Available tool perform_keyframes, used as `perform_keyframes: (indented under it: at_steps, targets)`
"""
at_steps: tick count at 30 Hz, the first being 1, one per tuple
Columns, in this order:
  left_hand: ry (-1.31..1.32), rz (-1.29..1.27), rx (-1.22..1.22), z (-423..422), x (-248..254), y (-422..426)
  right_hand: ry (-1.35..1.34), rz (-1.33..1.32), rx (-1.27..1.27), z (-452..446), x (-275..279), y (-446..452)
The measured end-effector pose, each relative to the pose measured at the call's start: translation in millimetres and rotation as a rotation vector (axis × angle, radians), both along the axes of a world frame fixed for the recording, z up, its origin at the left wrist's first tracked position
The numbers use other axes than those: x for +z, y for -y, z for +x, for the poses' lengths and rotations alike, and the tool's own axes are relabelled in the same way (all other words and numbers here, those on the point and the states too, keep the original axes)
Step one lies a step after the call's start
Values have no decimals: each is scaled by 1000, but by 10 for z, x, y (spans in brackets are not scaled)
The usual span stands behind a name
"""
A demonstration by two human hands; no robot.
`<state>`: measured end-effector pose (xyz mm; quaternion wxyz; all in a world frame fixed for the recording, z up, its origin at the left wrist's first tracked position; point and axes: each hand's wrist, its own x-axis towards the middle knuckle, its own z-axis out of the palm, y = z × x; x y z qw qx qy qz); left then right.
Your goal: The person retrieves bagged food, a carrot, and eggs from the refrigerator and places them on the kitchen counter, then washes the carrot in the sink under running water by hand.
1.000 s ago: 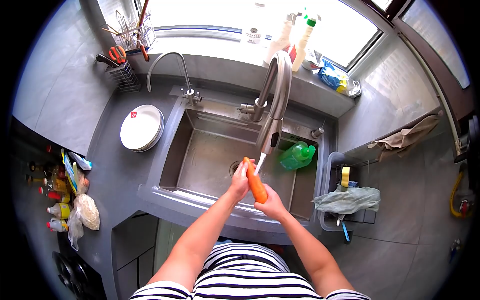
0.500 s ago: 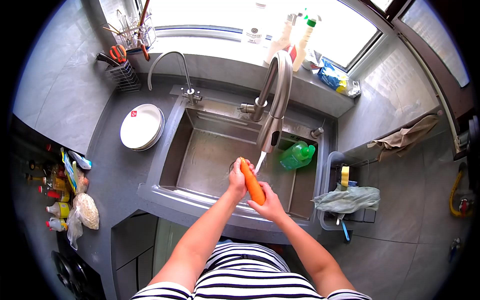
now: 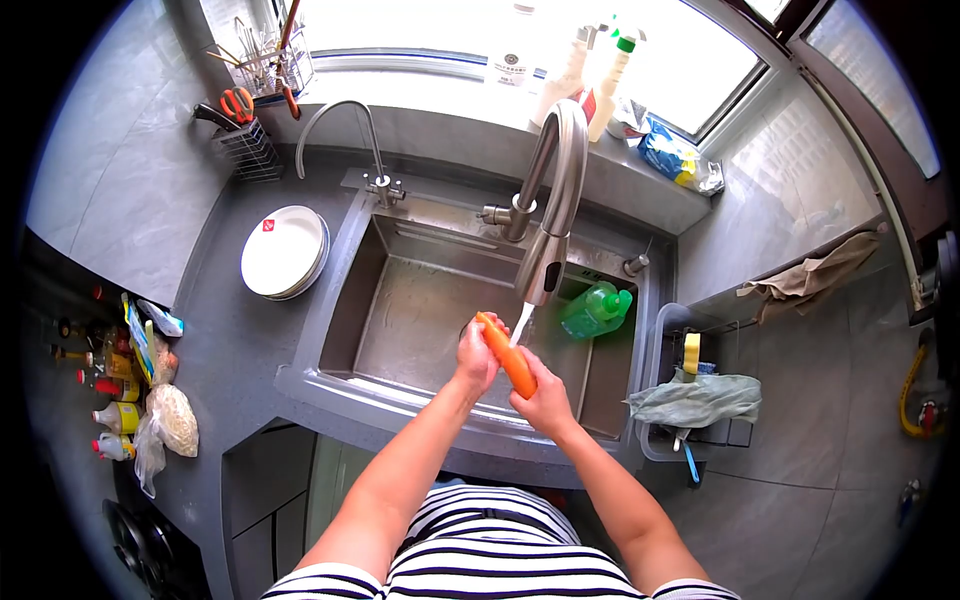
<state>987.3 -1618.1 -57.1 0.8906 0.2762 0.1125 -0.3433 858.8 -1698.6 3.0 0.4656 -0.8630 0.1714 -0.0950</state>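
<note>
An orange carrot (image 3: 507,357) is held slantwise over the sink (image 3: 412,320), under the water running from the large faucet (image 3: 545,265). My left hand (image 3: 479,358) is closed round its upper left end, partly hidden by the carrot. Around the lower right end, the fingers of my right hand (image 3: 545,398) are wrapped. The stream falls onto the carrot between the two hands. Right of the hands, a green soap bottle (image 3: 594,312) lies tilted in the sink.
Stacked white plates (image 3: 285,252) sit left of the sink, near a thin second faucet (image 3: 378,150). At the right hang a rack with a grey cloth (image 3: 695,400) and a yellow sponge (image 3: 691,352). Spray bottles (image 3: 608,85) stand on the sill.
The carrot and both hands have shifted slightly in the stream. The carrot's tilt has changed, its upper end now further left than a second ago. Both hands still hold it.
</note>
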Motion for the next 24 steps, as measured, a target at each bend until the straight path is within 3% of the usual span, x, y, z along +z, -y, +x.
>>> perform_keyframes:
  at_steps: [6, 9, 12, 13, 16, 19, 22, 23, 24]
  targets:
    - [44, 147, 15, -60, 185, 43, -148, -221, -56, 96, 279, -128]
    - [-54, 67, -18, 40, 58, -13, 217, -198, 37, 97, 74, -43]
    - [-41, 53, -21, -7, 112, -9, -151, 692, -76, 119, 62, 42]
    - [-17, 63, -22, -38, 175, -3, -185, 725, -90, 139, 120, 54]
    - [44, 52, -91, -158, 110, 22, 178, -92, -1, 195, -66, 36]
    - [166, 344, -31, -159, -65, 161, 45, -369, -81, 175, -25, -77]
    - [88, 411, -54, -26, 136, 192, -113, 111, -72, 160, -30, -97]
    - [-6, 371, -75, 25, 278, 185, -304, 604, -34, 179, -15, -19]
    - [-100, 330, -96, 67, 338, 180, -314, 873, -6, 180, 29, 38]
